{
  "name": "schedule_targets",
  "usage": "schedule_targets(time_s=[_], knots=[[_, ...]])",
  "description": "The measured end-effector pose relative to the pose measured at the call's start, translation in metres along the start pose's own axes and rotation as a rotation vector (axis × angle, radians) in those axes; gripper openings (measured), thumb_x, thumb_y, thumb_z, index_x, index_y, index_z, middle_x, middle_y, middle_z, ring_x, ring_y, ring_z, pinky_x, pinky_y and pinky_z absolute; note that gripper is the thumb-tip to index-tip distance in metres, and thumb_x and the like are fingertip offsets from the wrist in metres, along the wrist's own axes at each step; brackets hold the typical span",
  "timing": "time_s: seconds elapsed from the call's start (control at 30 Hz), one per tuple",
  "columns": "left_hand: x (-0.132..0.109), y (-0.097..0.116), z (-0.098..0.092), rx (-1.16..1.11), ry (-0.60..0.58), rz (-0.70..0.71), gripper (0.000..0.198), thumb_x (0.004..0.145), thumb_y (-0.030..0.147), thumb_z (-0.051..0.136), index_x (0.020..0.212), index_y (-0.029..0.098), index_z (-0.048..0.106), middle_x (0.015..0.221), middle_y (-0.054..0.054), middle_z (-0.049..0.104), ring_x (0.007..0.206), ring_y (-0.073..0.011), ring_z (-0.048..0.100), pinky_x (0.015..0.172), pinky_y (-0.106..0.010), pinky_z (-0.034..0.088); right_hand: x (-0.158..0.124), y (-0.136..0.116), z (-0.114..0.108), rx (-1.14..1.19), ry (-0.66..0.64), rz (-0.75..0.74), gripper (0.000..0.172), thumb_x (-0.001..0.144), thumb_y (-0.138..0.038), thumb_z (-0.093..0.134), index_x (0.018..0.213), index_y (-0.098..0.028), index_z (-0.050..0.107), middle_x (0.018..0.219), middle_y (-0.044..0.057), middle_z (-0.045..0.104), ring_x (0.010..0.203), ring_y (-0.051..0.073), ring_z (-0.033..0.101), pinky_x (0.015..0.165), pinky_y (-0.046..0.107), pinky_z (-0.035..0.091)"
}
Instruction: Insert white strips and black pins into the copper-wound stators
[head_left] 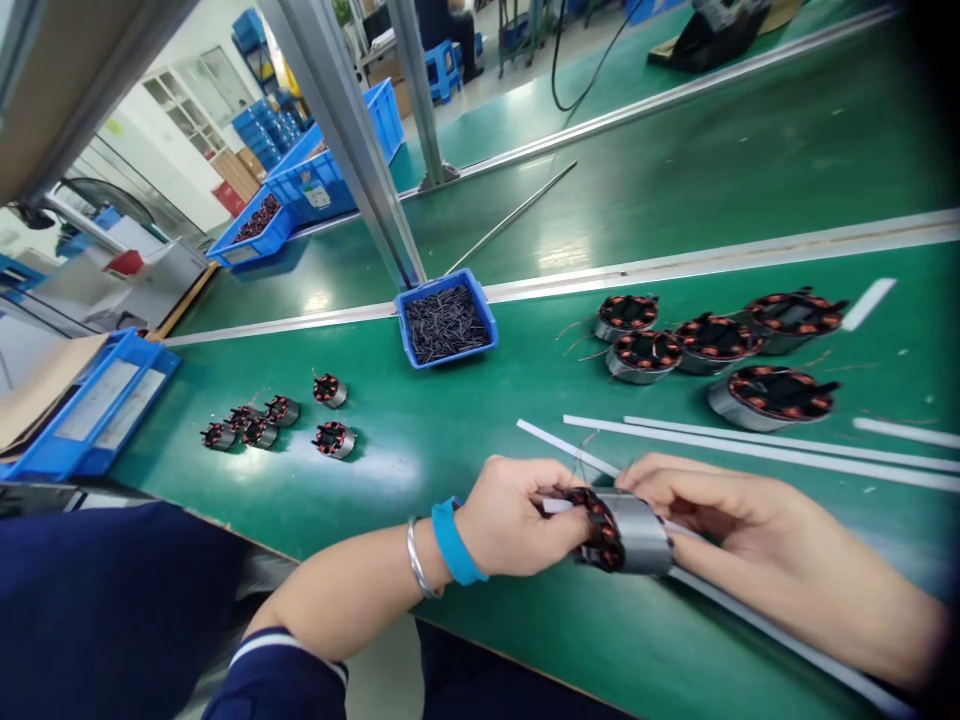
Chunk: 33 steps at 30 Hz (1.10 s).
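A motor stator (637, 535), a steel ring with black insulation and copper windings, is held on its side between my two hands above the green bench. My left hand (517, 515) is closed on its wound end, and a short white strip end shows by the fingers. At the opposite end, the curled fingers of my right hand (720, 510) hold a long white strip (780, 630) close against the stator. How far the strip runs inside is hidden. Thin loose wires rise above the stator. More white strips (720, 437) lie just behind my hands.
Several stators (720, 340) stand at the right, and a smaller-looking group (259, 430) stands at the left. A blue bin (489, 330) of short dark pieces sits by the metal post (352, 140). Blue crates (315, 190) and a thin rod (517, 212) lie beyond.
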<state>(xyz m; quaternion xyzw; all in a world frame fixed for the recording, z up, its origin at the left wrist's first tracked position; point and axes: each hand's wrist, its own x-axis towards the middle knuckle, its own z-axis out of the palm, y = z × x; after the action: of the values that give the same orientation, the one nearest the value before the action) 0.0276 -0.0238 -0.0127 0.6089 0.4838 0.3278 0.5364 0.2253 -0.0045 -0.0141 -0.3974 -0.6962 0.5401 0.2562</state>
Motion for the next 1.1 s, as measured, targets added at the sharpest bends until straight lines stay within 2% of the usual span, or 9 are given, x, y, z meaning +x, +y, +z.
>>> schedule_targets(time_s=[0.13, 0.23, 0.43, 0.63, 0.8, 0.87, 0.93, 1.03, 1.1], knots=[[0.003, -0.004, 0.003, -0.223, -0.103, -0.129, 0.025, 0.062, 0.011, 0.059, 0.085, 0.011, 0.070, 0.069, -0.003, 0.065, 0.059, -0.0106, 0.056, 0.059, -0.022, 0.046, -0.003, -0.002, -0.003, -0.030, -0.019, 0.014, 0.032, 0.082, -0.048, 0.060, 0.065, -0.021, 0.065, 0.079, 0.007, 0.064, 0.065, 0.019, 0.059, 0.057, 0.029, 0.046], [0.004, -0.007, 0.007, -0.285, -0.087, -0.126, 0.023, 0.059, 0.008, 0.059, 0.081, 0.013, 0.066, 0.069, -0.003, 0.065, 0.064, -0.0118, 0.060, 0.063, -0.024, 0.048, -0.006, 0.002, -0.002, -0.033, 0.050, -0.021, 0.039, 0.084, -0.051, 0.056, 0.059, -0.021, 0.061, 0.079, 0.008, 0.063, 0.068, 0.020, 0.059, 0.063, 0.031, 0.046], [0.000, -0.011, 0.010, -0.277, -0.091, -0.100, 0.021, 0.058, 0.009, 0.061, 0.078, 0.012, 0.066, 0.060, 0.000, 0.060, 0.052, -0.0077, 0.052, 0.053, -0.020, 0.043, -0.008, 0.008, -0.002, 0.001, 0.086, -0.148, 0.036, 0.083, -0.043, 0.059, 0.056, -0.021, 0.053, 0.072, 0.006, 0.063, 0.062, 0.018, 0.060, 0.056, 0.027, 0.046], [-0.002, -0.002, 0.004, -0.311, -0.170, -0.099, 0.029, 0.057, 0.006, 0.058, 0.083, 0.011, 0.070, 0.067, -0.002, 0.065, 0.058, -0.0106, 0.060, 0.056, -0.021, 0.048, -0.006, -0.014, 0.002, -0.004, 0.083, -0.040, 0.046, 0.080, -0.046, 0.060, 0.049, -0.020, 0.038, 0.062, 0.006, 0.063, 0.055, 0.018, 0.058, 0.050, 0.028, 0.045], [-0.004, 0.001, 0.001, -0.322, -0.231, -0.116, 0.036, 0.060, 0.005, 0.059, 0.092, 0.011, 0.073, 0.074, -0.005, 0.071, 0.067, -0.0149, 0.068, 0.065, -0.024, 0.053, -0.010, -0.016, -0.002, 0.068, 0.051, 0.050, 0.052, 0.074, -0.051, 0.065, 0.047, -0.021, 0.032, 0.062, 0.006, 0.063, 0.057, 0.018, 0.056, 0.053, 0.030, 0.045], [-0.004, 0.003, -0.004, -0.348, -0.233, -0.118, 0.034, 0.062, 0.005, 0.061, 0.094, 0.010, 0.073, 0.077, -0.007, 0.073, 0.072, -0.0165, 0.070, 0.069, -0.025, 0.055, -0.008, -0.013, -0.009, 0.124, -0.024, 0.094, 0.050, 0.077, -0.055, 0.062, 0.049, -0.020, 0.040, 0.066, 0.007, 0.065, 0.060, 0.018, 0.059, 0.057, 0.030, 0.048], [-0.003, 0.008, -0.012, -0.363, -0.207, -0.112, 0.031, 0.064, 0.008, 0.065, 0.093, 0.010, 0.073, 0.081, -0.008, 0.075, 0.076, -0.0184, 0.071, 0.073, -0.027, 0.055, -0.002, -0.009, -0.015, 0.113, -0.018, 0.109, 0.044, 0.082, -0.057, 0.056, 0.060, -0.020, 0.055, 0.071, 0.008, 0.067, 0.064, 0.019, 0.061, 0.061, 0.031, 0.050], [0.001, 0.017, -0.025, -0.340, -0.186, -0.107, 0.033, 0.067, 0.017, 0.073, 0.099, 0.011, 0.072, 0.093, -0.011, 0.075, 0.085, -0.0218, 0.071, 0.077, -0.030, 0.055, 0.014, 0.006, -0.015, -0.172, 0.212, -0.068, 0.034, 0.082, -0.051, 0.059, 0.085, -0.018, 0.066, 0.083, 0.010, 0.067, 0.073, 0.021, 0.062, 0.067, 0.034, 0.051], [0.003, 0.021, -0.030, -0.353, -0.218, -0.128, 0.040, 0.070, 0.026, 0.076, 0.107, 0.012, 0.069, 0.096, -0.012, 0.074, 0.085, -0.0218, 0.071, 0.076, -0.029, 0.055, 0.025, 0.017, -0.007, -0.413, 0.282, -0.224, 0.026, 0.082, -0.043, 0.059, 0.088, -0.019, 0.067, 0.089, 0.011, 0.065, 0.078, 0.023, 0.061, 0.070, 0.037, 0.050]])
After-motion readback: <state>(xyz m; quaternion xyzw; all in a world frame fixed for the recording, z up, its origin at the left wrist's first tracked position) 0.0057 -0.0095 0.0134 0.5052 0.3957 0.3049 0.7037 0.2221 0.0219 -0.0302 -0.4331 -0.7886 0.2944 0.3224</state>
